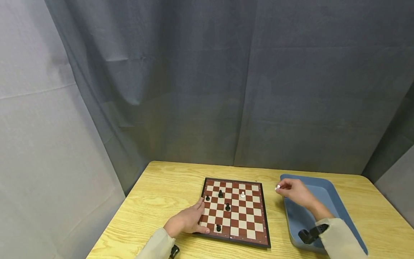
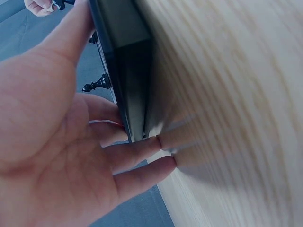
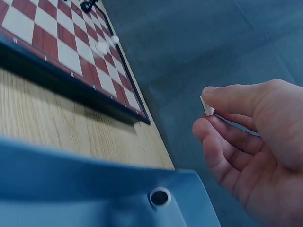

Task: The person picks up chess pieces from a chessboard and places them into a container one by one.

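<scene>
Pinching a white chess piece (image 1: 277, 187) near the blue tray (image 1: 323, 196), the right hand (image 1: 297, 193) could drop it if that small grip slips; the left hand (image 1: 190, 218), thumb and fingers spread at the left edge of the chessboard (image 1: 247, 216), could topple black pieces (image 1: 220, 194) by nudging it

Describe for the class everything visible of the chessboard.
The chessboard lies flat on the wood-grained table, its squares red-brown and cream within a black, plastic-looking frame. A seam runs down its middle. Four black pieces and one white piece stand on it. The left hand touches its left edge, thumb by the near corner.
</scene>
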The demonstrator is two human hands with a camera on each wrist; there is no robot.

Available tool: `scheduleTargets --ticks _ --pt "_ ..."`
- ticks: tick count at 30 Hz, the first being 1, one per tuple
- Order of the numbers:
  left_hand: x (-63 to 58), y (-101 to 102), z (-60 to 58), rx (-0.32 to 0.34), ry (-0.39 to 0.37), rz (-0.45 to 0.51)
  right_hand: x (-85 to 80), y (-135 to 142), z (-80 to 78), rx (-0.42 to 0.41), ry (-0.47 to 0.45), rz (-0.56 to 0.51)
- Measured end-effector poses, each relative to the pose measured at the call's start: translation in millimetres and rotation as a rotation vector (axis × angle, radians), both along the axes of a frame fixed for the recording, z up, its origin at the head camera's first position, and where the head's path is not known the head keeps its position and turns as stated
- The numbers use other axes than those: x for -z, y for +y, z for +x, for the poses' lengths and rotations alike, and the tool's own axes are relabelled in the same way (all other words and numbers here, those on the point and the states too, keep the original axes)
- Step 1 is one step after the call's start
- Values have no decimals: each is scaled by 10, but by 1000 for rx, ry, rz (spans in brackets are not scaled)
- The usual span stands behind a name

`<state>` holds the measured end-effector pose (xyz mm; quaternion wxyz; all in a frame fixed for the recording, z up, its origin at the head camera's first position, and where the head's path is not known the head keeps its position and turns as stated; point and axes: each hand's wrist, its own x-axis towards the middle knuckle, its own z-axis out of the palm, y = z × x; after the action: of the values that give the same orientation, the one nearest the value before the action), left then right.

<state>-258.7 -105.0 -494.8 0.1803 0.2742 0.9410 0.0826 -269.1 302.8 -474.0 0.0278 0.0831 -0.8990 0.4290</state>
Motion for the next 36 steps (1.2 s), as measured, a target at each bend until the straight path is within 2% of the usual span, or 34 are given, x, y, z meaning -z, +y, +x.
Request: scheduleTargets --ticks 8,18,25,31,36 --pt "-11 11 2 -4 8 -1 14 216 53 32 7 42" --pt "-13 7 12 2 8 1 79 446 122 50 -35 148" --pt "-9 5 11 -10 4 -9 128 514 177 14 -71 206" --pt "-23 -4 20 -5 7 -6 114 513 218 -8 -126 203" --pt "-26 5 23 2 9 -6 104 559 234 -59 -149 179"
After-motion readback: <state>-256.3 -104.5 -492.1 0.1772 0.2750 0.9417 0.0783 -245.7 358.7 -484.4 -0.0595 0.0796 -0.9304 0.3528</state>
